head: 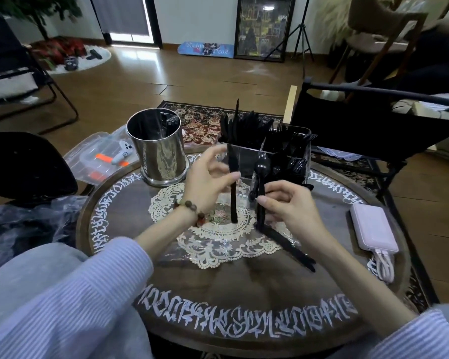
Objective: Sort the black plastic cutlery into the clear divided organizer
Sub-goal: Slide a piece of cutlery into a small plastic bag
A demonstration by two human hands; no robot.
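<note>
Fingers of the left hand [208, 177] pinch an upright black plastic knife [233, 187]; the right hand [285, 203] grips several black utensils [261, 193], just before the clear divided organizer [246, 158].

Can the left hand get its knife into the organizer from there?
Probably yes: the left hand holds the knife upright just in front of the organizer, with nothing between them.

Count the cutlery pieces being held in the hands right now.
3, perhaps more: a knife in the left hand; a spoon and another handle in the right hand, which may hide others.
</note>
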